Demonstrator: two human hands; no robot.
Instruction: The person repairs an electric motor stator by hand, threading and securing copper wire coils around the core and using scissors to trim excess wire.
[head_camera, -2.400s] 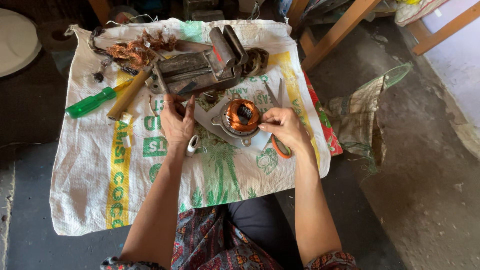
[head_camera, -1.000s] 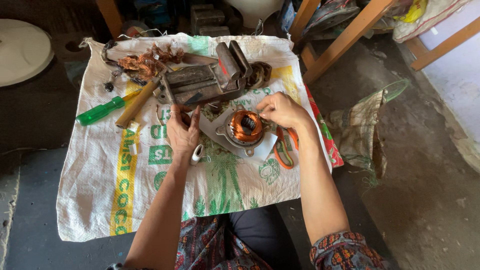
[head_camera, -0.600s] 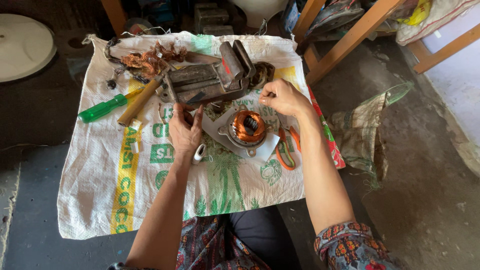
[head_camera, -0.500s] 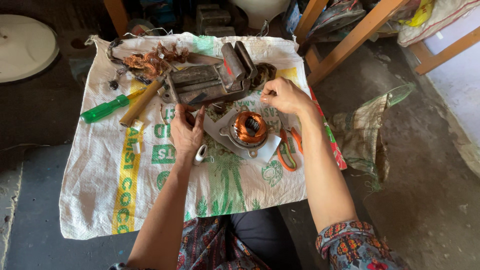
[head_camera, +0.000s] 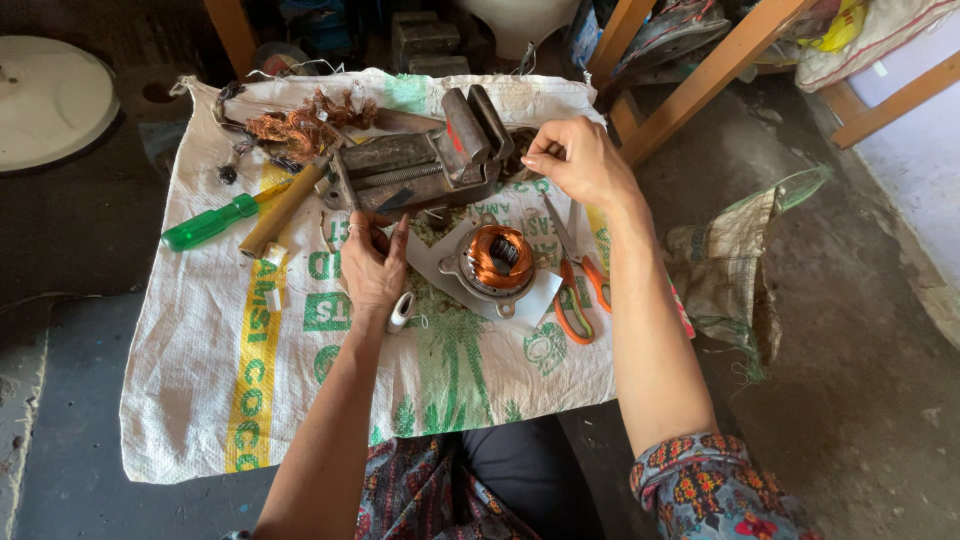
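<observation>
My left hand (head_camera: 372, 262) lies flat on the white woven sack (head_camera: 250, 350) that is spread over the floor. Its grip is released; the fingers (head_camera: 398, 235) point up toward the metal vise (head_camera: 420, 165) and hold nothing. Just beside the wrist stands a small white spool (head_camera: 400, 312), close to it, maybe touching.

My right hand (head_camera: 583, 160) is raised above the far edge of the sack, right of the vise. The thumb and the first fingers are pinched together — whether something thin is between them, I cannot tell, it is too small to see.

Between my two hands, a little nearer to me, is the round motor part with the copper coil (head_camera: 496, 262). It rests on a piece of white paper (head_camera: 540, 295), and no hand touches it. Right of it lie the scissors with orange handles (head_camera: 572, 290), the blades pointing away from me, the handles near the paper.

At the left of the vise there is a hammer with a wooden handle (head_camera: 282, 208), and beside it a screwdriver with a green handle (head_camera: 210, 224) — both lie at an angle on the sack. Behind them, at the far corner, is a tangle of old copper wire (head_camera: 300, 125).
</observation>
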